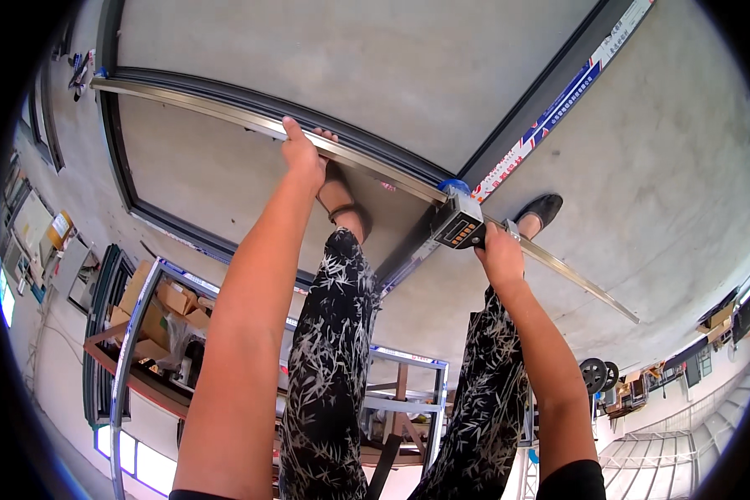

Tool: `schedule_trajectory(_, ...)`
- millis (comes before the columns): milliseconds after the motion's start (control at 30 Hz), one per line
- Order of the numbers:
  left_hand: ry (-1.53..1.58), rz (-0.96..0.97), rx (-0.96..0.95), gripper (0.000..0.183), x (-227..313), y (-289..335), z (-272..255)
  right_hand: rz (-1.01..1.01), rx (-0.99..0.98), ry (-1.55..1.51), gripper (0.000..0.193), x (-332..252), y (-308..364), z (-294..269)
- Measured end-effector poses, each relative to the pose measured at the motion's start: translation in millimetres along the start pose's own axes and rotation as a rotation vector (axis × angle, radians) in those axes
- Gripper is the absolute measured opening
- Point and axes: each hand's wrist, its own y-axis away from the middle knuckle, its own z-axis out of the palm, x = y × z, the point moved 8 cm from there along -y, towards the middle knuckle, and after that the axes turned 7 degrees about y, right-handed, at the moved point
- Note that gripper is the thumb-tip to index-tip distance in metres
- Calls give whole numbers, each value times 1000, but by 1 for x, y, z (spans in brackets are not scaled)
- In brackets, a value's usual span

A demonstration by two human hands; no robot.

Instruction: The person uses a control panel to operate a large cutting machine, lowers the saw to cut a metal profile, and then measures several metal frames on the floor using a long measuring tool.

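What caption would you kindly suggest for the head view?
Left hand grips a long metal bar spanning a dark frame, right hand at its boxy gray unit.

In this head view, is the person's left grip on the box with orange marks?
No, the left grip holds the metal bar, apart from the box, which is nearer the right grip.

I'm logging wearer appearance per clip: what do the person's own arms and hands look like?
The left hand and right hand wear no gloves, and no watch or band shows. The forearms are bare below short black fabric sleeves, partly in view.
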Motion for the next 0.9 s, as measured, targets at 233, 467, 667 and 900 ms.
schedule_trajectory(233, -517, 361, 232, 63, 29, -21, -23, 12, -23, -31, 33, -1, -5, 2)
schedule_trajectory(467, -501, 249, 397, 59, 76, -34, -22, 20, -34, -47, 33, 1, -4, 2)
schedule_trajectory(667, -447, 362, 314, 55, 85, -47, -23, -2, -6, 4, 33, 4, -4, 4)
schedule_trajectory(900, -517, 383, 347, 57, 88, -55, -29, -48, -33, -28, 33, 5, -5, 6)
